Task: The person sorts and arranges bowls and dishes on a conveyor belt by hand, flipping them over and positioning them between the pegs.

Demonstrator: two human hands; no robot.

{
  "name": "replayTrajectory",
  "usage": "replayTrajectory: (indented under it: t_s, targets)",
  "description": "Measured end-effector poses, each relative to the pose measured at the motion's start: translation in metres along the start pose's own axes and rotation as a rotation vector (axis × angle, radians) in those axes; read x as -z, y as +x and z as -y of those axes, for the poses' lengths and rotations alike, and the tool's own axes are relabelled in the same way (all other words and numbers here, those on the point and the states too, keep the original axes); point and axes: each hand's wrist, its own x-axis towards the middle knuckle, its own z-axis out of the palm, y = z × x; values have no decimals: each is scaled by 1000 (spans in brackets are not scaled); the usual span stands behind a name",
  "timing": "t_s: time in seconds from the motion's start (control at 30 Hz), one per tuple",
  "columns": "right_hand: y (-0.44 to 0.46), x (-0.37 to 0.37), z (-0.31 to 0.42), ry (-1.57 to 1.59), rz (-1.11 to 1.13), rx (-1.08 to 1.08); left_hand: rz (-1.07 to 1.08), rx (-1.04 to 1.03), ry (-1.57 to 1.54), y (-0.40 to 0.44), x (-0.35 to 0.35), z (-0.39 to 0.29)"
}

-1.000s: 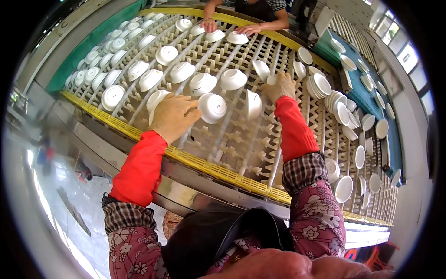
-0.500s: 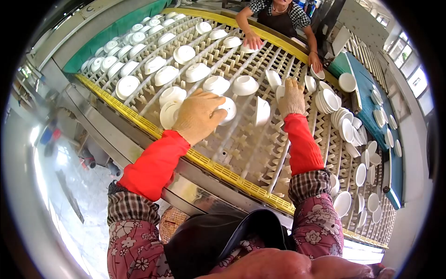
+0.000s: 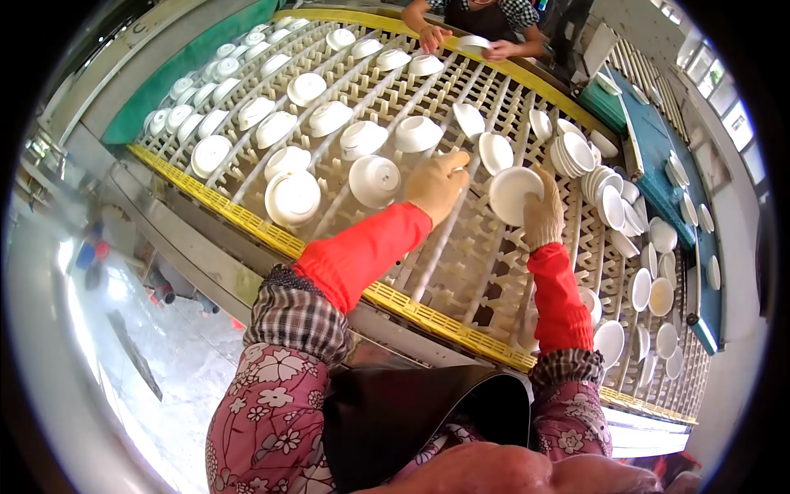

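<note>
A white bowl (image 3: 516,196) is gripped at its right rim by my right hand (image 3: 546,216), its round inside facing me. My left hand (image 3: 436,188), in a tan glove, hovers above the slatted conveyor (image 3: 428,284), empty, with fingers and thumb slightly apart. To its left an upside-down bowl (image 3: 375,181) rests on the pegs. Beyond my left hand lies another overturned bowl (image 3: 418,134). Two tilted bowls stand just past my hands, one (image 3: 496,153) near the held bowl and one (image 3: 469,121) farther back.
Rows of overturned bowls (image 3: 276,129) cover the conveyor's left part. Stacked and leaning bowls (image 3: 611,206) crowd the right. A blue belt (image 3: 658,165) carries more bowls. Across the yellow edge (image 3: 527,76), a co-worker's hands (image 3: 499,51) handle a bowl (image 3: 472,44).
My left hand has moved right, away from the bowl it was over. My right hand now grips a bowl. The co-worker's hands have lifted a bowl at the far edge.
</note>
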Motion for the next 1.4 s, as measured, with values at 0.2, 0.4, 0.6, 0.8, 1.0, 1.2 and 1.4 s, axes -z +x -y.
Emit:
replayTrajectory:
  t_s: [0.2, 0.4, 0.6, 0.8, 1.0, 1.2, 1.4]
  targets:
    - [-15, 5, -15, 66, 97, -130, 297, 239, -406, 19, 37, -1]
    - [-6, 24, -5, 326, 106, -388, 271, -213, 888, 31, 86, 13]
    - [-6, 5, 82, 767, 197, -217, 132, 24, 781, 21, 85, 6]
    - [-17, 1, 70, 369, 157, -60, 117, -118, 938, 9, 76, 11]
    - [30, 106, -11, -575, -284, 149, 165, -93, 1062, 26, 72, 36]
    - [60, 168, -84, -846, 81, -181, 203, -60, 1083, 27, 81, 26]
    - [24, 121, -58, -129, 9, -283, 202, -26, 1131, 30, 72, 41]
